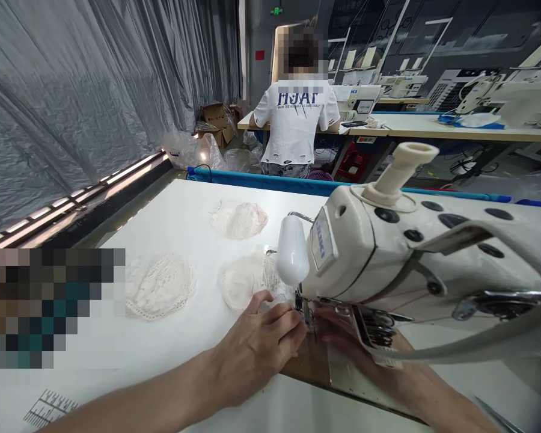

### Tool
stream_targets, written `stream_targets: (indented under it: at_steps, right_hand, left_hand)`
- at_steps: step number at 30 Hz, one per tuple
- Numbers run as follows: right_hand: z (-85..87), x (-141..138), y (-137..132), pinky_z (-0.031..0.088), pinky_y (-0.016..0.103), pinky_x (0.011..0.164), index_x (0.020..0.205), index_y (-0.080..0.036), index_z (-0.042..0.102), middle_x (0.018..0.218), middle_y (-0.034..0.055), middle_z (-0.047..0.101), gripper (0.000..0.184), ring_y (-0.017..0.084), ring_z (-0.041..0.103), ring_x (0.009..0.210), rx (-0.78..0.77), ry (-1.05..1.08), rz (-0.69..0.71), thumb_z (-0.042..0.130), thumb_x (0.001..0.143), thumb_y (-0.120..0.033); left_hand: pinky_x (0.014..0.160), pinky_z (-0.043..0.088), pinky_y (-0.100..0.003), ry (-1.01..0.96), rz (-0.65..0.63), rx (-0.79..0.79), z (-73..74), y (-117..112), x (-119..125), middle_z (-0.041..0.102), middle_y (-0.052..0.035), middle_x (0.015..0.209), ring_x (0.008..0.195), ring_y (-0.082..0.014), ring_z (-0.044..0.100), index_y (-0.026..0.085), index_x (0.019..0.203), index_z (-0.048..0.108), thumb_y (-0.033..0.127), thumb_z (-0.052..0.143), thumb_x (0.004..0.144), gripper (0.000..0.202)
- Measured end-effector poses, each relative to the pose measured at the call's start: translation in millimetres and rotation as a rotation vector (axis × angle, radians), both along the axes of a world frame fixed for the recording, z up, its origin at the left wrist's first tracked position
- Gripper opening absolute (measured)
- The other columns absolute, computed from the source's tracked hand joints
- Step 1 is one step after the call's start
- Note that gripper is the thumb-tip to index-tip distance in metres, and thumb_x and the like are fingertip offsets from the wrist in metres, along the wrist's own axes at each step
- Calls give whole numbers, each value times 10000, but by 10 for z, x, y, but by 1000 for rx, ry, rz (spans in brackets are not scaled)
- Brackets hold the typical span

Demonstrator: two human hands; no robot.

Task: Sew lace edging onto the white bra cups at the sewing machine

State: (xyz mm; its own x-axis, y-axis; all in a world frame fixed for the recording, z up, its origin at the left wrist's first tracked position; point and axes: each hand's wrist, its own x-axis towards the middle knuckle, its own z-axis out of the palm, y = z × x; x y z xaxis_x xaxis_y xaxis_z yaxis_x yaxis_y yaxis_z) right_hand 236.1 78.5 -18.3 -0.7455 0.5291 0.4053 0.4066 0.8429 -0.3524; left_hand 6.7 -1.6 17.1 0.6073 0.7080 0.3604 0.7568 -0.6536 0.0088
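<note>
L grip (261, 346), i.e. the person's L hand, is down on the counter (207, 373) just L of the needle area, fingers bent & bunched close together, tips at the edge of a white lace piece (238, 282); can't tell if it's pinching the cloth or only pressing it. R grip (348, 346) is on the other side of the needle area, partly hidden behind the sewing machine (365, 240); fingers reach in twd the L grip, but can't tell how far open or if they've got hold of anything. The lace piece lies flat just beyond the L grip, w/ a narrow mesh strip (270, 270) at its R side running twd the needle. White lamp (293, 249) hangs directly beyond the L grip's fingertips, blocking part of the view. Approx. same kind of round lace, 2nd piece (160, 285), is well L of the L grip; 3rd piece (240, 219) is farther off, past the 1st. Printed scale marks (49, 409) on the counter, far L of the L grip & nearer the wearer. Reddish thread (410, 299) runs along the machine, R of & above the R grip. Way beyond both grips, a co-worker (300, 120) in a white tee sits, back turned, at another counter w/ more machines.
</note>
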Motion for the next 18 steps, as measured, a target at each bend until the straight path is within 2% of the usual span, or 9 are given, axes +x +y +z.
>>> stream_targets:
  at_steps: [4, 6, 9, 14, 18]
  right_hand:
    - [77, -44, -93, 573, 343, 715, 1084, -207, 660, 992, 104, 722, 262, 239, 685, 894, 270, 37, 19, 458, 918, -222]
    - [125, -111, -162, 554, 316, 691, 1042, -219, 675, 956, 99, 723, 259, 214, 681, 857, 337, 80, 15, 435, 945, -230]
    - [137, -187, -234, 532, 288, 680, 1064, -235, 675, 930, 84, 722, 271, 193, 672, 846, 375, 90, 16, 426, 959, -219]
    - [71, -177, -235, 521, 305, 702, 1126, -268, 662, 944, 75, 717, 282, 210, 658, 895, 351, 64, -3, 449, 947, -221]
    - [80, -162, -234, 532, 323, 730, 1132, -281, 654, 974, 72, 720, 294, 222, 661, 914, 337, 56, 17, 500, 904, -177]
  left_hand:
    - [880, 360, -376, 13, -11, 26, 19, 1, -8, 629, -59, 1064, 1010, -162, 543, 72, 1088, 547, 137, 478, 927, 187]
    - [884, 359, -377, 17, -13, 32, 17, 3, -9, 627, -62, 1079, 1021, -165, 542, 68, 1089, 549, 139, 482, 926, 190]
    - [895, 356, -379, 6, -9, 36, 1, 8, -13, 627, -59, 1084, 1042, -170, 536, 75, 1086, 553, 149, 478, 930, 188]
    - [888, 363, -375, -22, -7, 62, 10, -10, -1, 629, -64, 1069, 1024, -167, 542, 74, 1052, 565, 127, 485, 919, 164]
    - [828, 384, -359, -19, 17, 75, 31, -39, 21, 637, -46, 975, 952, -158, 557, 83, 993, 585, 82, 476, 909, 138]
